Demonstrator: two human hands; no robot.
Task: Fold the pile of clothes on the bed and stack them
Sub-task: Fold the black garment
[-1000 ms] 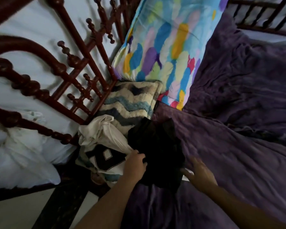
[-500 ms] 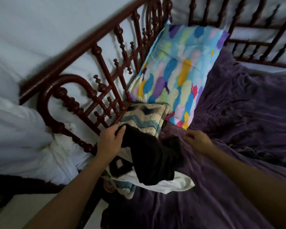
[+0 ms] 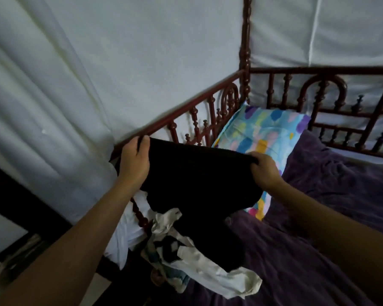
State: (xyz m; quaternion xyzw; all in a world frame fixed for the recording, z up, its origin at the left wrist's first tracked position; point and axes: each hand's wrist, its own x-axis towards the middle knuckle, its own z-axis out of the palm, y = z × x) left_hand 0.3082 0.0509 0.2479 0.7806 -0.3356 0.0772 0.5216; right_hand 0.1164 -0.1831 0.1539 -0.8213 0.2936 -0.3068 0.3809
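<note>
Both our left grip (image 3: 134,164) and right grip (image 3: 264,171) pinch the black garment (image 3: 199,180) by its top edge, above the white garment (image 3: 208,269).

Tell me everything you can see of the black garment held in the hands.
The black garment is plain, dark, soft-looking cloth with no visible print. It is held up, stretched by its top edge: the left hand grips one corner, the right hand the other. Its lower part hangs crumpled onto the white clothes on the purple bedspread. Its type is unclear.
</note>
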